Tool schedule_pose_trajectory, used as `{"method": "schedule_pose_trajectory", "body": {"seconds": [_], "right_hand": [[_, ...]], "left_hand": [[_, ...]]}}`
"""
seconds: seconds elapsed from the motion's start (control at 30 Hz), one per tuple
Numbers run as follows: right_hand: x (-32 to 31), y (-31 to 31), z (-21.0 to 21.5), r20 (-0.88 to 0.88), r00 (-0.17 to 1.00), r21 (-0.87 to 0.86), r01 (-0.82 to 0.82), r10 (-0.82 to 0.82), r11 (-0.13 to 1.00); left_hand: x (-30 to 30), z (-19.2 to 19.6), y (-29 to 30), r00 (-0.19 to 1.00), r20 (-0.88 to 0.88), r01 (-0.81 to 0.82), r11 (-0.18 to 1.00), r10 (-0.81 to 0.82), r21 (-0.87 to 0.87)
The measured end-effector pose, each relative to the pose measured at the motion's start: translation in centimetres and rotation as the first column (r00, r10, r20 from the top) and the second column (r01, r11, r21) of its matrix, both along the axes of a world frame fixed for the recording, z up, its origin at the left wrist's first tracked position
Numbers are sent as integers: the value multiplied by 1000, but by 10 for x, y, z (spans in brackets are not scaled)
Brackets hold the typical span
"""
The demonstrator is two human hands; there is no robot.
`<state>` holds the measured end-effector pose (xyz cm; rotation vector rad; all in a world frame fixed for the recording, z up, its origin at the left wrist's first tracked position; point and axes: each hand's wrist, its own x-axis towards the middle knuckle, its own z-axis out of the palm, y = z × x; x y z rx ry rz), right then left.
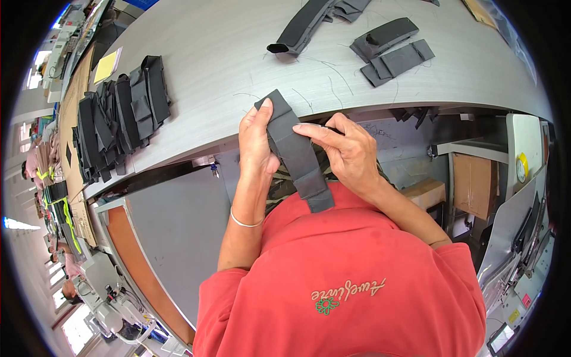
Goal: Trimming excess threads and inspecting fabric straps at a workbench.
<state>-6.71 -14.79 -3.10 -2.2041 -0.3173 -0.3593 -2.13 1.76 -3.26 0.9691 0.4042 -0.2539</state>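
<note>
A long dark grey fabric strip (295, 154) with stitched cross seams hangs at a slant in front of my red shirt, just off the table's near edge. My left hand (254, 143) grips its upper end, the thumb lying on top of the cloth. My right hand (352, 150) is at the strip's right edge. One extended digit touches the fabric, and the other fingers are curled. A thin dark sliver shows between those fingers, too small to name.
On the pale table (208, 53), a row of dark fabric strips (122, 113) lies at left beside a yellow paper pad (107, 66). More folded strips (398, 59) and loose threads lie at the far right. Below the table at right stands a cardboard box (473, 185).
</note>
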Motion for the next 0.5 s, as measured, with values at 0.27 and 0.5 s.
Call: {"method": "schedule_pose_trajectory", "body": {"seconds": [0.27,0.5], "right_hand": [[9,8,7,-39,999,194,-2,9,981],[6,6,31,24,892,224,-446,452,867]], "left_hand": [[-6,4,-13,999,-35,-25,998,23,-55],[-2,-1,-8,994,-112,-24,998,17,-62]]}}
